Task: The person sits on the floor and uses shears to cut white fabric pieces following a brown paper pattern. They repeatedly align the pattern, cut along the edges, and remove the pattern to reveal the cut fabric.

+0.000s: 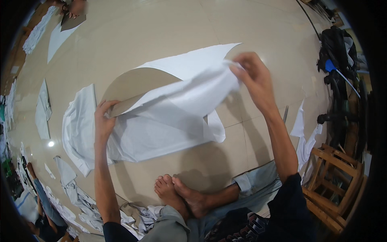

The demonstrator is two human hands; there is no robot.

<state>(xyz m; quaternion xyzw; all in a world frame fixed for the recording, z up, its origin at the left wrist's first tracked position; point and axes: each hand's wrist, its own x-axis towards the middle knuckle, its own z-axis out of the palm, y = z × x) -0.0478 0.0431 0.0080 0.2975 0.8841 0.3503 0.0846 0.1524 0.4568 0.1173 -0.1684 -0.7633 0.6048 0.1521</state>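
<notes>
A large piece of white fabric (173,131) lies partly folded on the floor before me, its upper layer raised. My right hand (256,78) pinches the lifted corner at the right, and the cloth there is blurred by motion. My left hand (104,121) is closed at the left end, fingers over a brown, curved, card-like pattern piece (131,82) and thumb by the cloth. More white fabric (193,60) shows flat beyond the pattern piece. To the left of my left hand is a crumpled white cloth (78,125). Scissor-like metal points (286,113) show beside my right forearm.
My bare feet (181,193) rest near the fabric's front edge. White scraps (43,111) lie at left, others (300,125) at right beside a wooden stool (332,173). Another person's hand (72,12) works at the far left; a second person (48,218) sits at lower left.
</notes>
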